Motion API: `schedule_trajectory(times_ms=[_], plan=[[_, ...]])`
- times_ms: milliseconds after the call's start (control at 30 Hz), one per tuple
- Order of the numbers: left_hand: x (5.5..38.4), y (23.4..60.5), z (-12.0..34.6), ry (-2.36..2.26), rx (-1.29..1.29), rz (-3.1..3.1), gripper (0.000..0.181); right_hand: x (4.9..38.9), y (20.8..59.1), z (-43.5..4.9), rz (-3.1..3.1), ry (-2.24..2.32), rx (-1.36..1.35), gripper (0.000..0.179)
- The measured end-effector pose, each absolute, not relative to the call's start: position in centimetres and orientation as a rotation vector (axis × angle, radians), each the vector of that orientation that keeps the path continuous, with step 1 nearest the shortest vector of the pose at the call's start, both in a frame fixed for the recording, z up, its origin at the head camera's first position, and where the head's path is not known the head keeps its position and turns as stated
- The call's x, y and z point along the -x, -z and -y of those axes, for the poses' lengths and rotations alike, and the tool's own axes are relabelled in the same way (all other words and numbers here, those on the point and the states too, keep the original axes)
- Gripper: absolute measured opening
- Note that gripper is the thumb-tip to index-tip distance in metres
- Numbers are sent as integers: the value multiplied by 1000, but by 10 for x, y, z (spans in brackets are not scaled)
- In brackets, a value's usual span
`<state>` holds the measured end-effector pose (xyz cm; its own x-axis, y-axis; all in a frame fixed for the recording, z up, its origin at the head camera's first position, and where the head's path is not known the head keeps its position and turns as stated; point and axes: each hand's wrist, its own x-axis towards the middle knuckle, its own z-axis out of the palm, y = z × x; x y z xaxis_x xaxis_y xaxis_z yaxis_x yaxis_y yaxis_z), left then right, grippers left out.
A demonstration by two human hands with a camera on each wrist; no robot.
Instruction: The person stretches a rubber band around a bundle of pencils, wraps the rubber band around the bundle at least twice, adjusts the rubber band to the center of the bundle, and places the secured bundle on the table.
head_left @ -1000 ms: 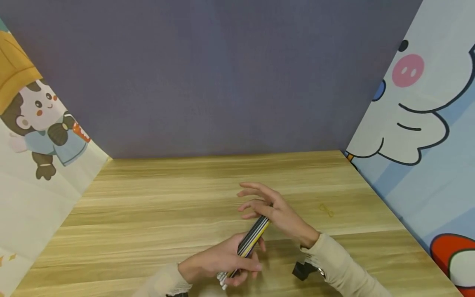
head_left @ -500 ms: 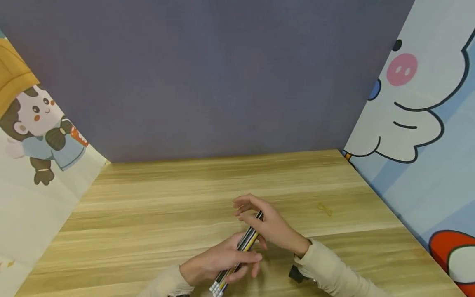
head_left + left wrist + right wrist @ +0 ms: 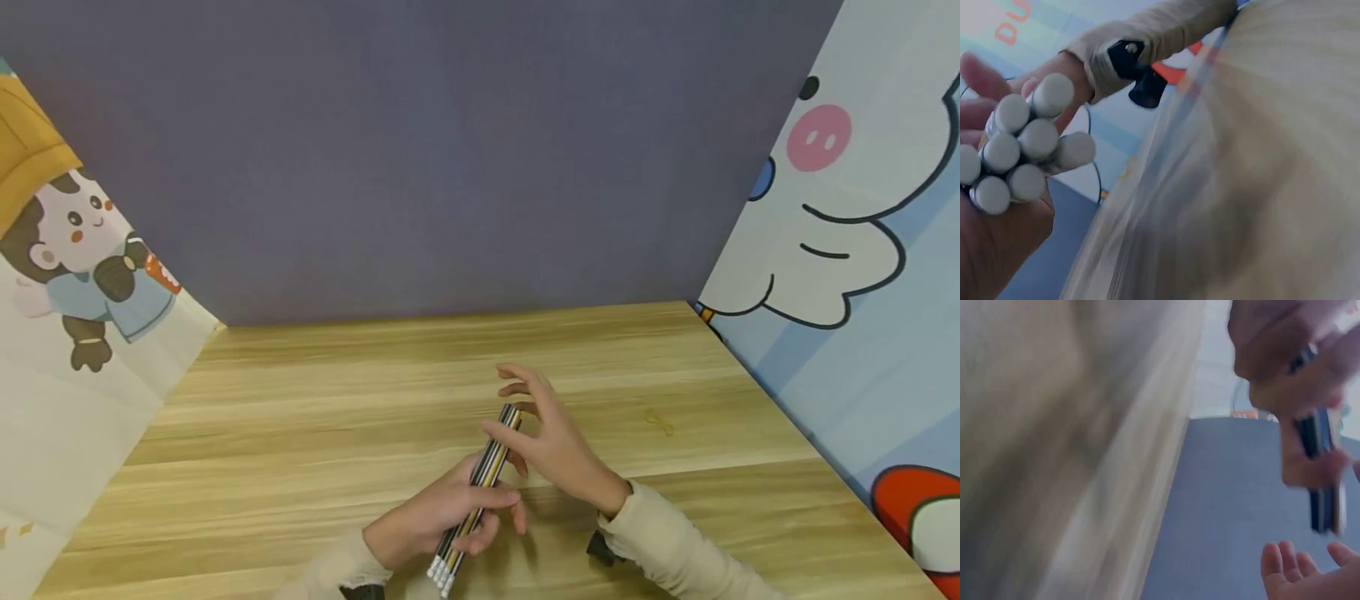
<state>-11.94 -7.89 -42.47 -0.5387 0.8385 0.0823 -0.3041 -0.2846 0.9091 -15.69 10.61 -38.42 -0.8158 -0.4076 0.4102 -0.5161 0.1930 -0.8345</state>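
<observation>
A bundle of striped pencils (image 3: 491, 462), dark, white and yellow, slants upward over the table in the head view. My left hand (image 3: 438, 512) grips it around the lower middle, thumb across the front. White eraser ends (image 3: 1038, 139) fill the left part of the left wrist view, several clustered together and slightly uneven. My right hand (image 3: 561, 450) curves loosely around the upper end with fingers spread, its thumb overlapping the pencils in the head view. From the right wrist, the right fingertips (image 3: 1288, 559) appear apart from the bundle's lower tip there.
A thin yellow rubber band (image 3: 660, 422) lies twisted on the wooden table (image 3: 300, 417), right of the hands. A dark grey panel (image 3: 450, 167) rises behind the table, with cartoon-printed walls on both sides. A black wrist mount (image 3: 602, 548) hangs under the right sleeve.
The eraser ends now stick out farther below my left hand, and the bundle stands steeper. My right hand first moved down toward the left, then opened wider, leaving the upper ends visible.
</observation>
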Motion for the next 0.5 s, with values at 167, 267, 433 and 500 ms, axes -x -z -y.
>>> schedule_trajectory(times_ms=[167,267,433,500], plan=[[131,424,88,-1908,-664,-1209,30,169,377,-120,2391,-1689,-878,57],[135,425,92,-1911,-615,-1218,32,173,375,-130,2464,-1600,-865,55],[140,431,94,-1944,-533,-1237,38,170,382,-152,2599,-1480,-789,55],[142,433,95,-1941,-480,-1249,41,168,388,-165,2658,-1417,-749,57]])
